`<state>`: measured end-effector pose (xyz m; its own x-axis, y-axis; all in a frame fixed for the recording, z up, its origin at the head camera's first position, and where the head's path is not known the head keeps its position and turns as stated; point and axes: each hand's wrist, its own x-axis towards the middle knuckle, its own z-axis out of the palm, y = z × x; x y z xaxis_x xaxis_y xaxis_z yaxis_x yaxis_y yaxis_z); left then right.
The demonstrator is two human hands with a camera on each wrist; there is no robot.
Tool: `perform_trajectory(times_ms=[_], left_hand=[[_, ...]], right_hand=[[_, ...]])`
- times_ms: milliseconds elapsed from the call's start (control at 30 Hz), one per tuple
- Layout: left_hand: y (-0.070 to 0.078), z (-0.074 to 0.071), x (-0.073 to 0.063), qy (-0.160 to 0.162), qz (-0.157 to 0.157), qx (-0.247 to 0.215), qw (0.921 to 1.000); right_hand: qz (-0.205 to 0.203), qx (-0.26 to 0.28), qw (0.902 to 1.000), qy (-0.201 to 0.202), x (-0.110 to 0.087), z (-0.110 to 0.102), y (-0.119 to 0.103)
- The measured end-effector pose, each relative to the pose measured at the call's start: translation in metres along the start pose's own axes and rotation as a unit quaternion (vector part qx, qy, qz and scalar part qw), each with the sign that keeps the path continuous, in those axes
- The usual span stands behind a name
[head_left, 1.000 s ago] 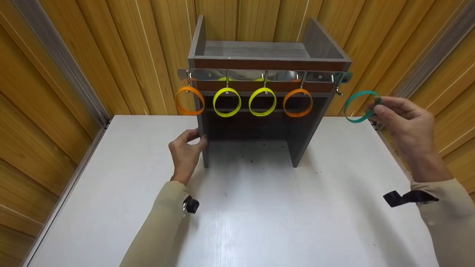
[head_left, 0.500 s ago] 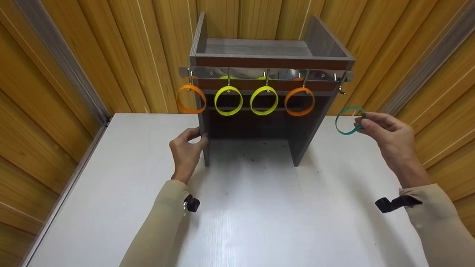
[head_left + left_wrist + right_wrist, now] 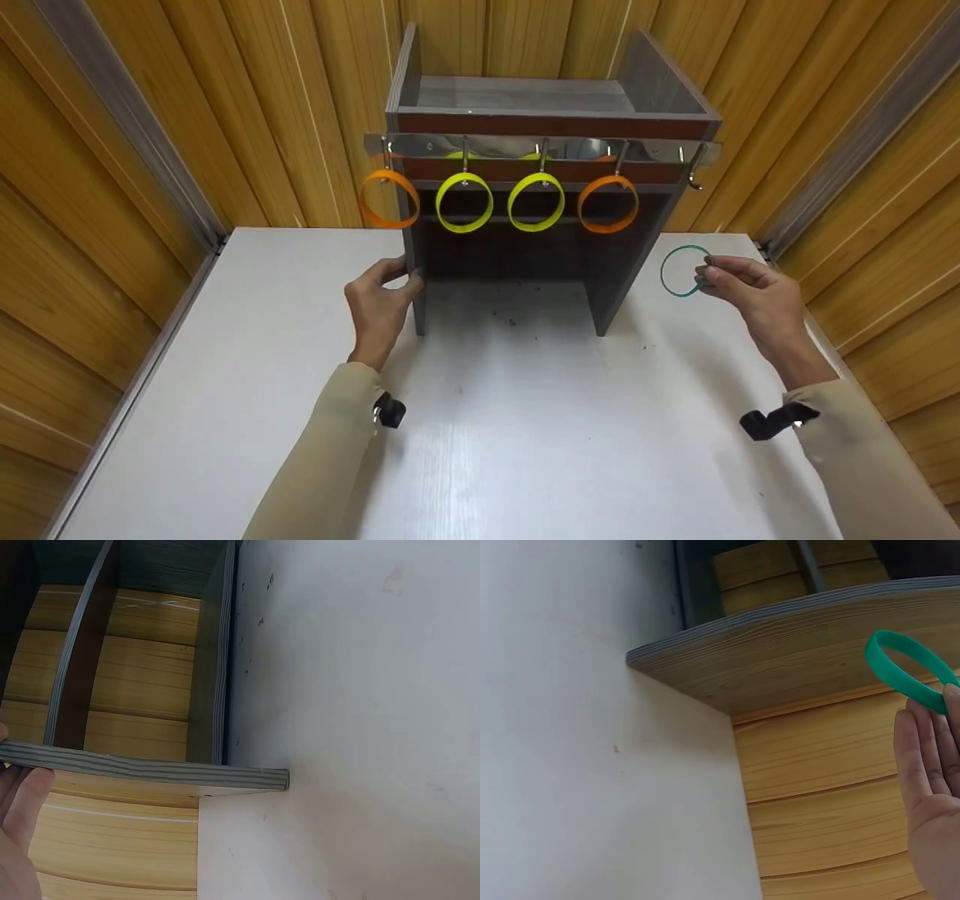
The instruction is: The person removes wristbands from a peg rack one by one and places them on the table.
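Note:
My right hand (image 3: 761, 300) pinches a green wristband (image 3: 663, 271) between thumb and fingers, to the right of a grey wooden shelf unit (image 3: 622, 262). In the right wrist view the green wristband (image 3: 896, 675) is held by its near end, its loop standing out from the fingertips. My left hand (image 3: 379, 311) grips the front edge of the unit's left side panel, thumb on the inner side. On a metal hook rail (image 3: 502, 148) hang an orange wristband (image 3: 364, 202), two yellow wristbands (image 3: 491, 206) and another orange wristband (image 3: 636, 202). The rightmost hook (image 3: 695, 178) carries no band.
The unit stands on a white table (image 3: 510, 450) against a wood-slat wall (image 3: 517, 45). Small dark specks (image 3: 512, 322) lie on the table inside the unit. Slatted walls with metal edging close in both sides.
My right hand has moved left and down with the green wristband, away from the rightmost hook's height. My left hand keeps its grip on the side panel.

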<state>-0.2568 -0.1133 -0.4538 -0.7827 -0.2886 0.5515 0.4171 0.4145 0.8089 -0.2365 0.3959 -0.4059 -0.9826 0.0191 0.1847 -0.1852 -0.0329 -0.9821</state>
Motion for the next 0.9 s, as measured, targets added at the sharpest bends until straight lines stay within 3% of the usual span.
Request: perform_trajectory(times_ms=[633, 900], left_hand=[[-0.001, -0.001, -0.001, -0.005, 0.004, -0.006, 1.0], [-0.002, -0.001, -0.001, -0.003, 0.008, -0.004, 1.0]], right_hand=[[0.067, -0.057, 0.9961, 0.001, -0.006, -0.007, 0.064], [0.091, -0.112, 0.9895, -0.001, -0.01, -0.007, 0.086]])
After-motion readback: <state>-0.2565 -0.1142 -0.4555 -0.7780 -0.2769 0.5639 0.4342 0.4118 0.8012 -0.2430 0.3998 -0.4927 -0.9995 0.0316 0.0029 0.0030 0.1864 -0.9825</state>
